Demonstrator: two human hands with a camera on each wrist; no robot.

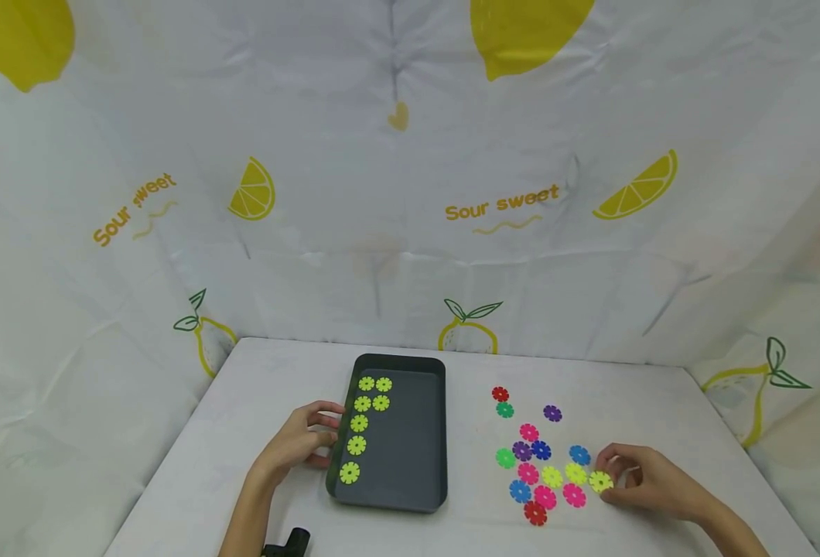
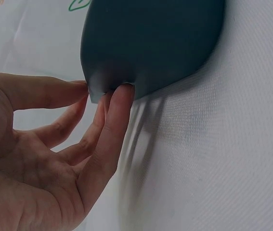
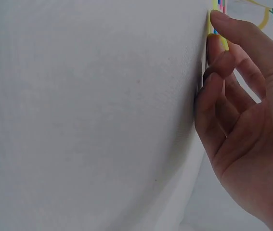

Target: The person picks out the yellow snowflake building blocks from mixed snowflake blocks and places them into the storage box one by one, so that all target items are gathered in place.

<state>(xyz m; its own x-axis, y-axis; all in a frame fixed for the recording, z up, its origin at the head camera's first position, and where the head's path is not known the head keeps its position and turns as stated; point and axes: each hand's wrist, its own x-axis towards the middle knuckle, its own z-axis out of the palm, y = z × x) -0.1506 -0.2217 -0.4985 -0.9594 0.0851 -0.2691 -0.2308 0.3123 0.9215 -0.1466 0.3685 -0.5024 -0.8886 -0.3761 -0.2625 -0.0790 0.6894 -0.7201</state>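
Observation:
A dark grey rectangular tray (image 1: 410, 433) lies on the table with several yellow notched discs (image 1: 359, 423) set along its left side, in one full column and part of a second. At the tray's left rim, my left hand (image 1: 302, 439) holds the edge between thumb and fingers; the left wrist view shows the thumb on the rim of the tray (image 2: 150, 43). My right hand (image 1: 650, 481) pinches a yellow notched disc (image 1: 601, 481) by its edge, at the right of the loose discs. In the right wrist view only a thin slice of that disc shows by the thumb.
Loose notched discs lie scattered right of the tray: two yellow ones, one of them a yellow disc (image 1: 552, 476), plus pink (image 1: 574, 495), red (image 1: 535, 513), blue (image 1: 520, 490), green (image 1: 505, 458) and purple discs (image 1: 552, 413). A lemon-printed white cloth (image 1: 354, 255) hangs behind the table.

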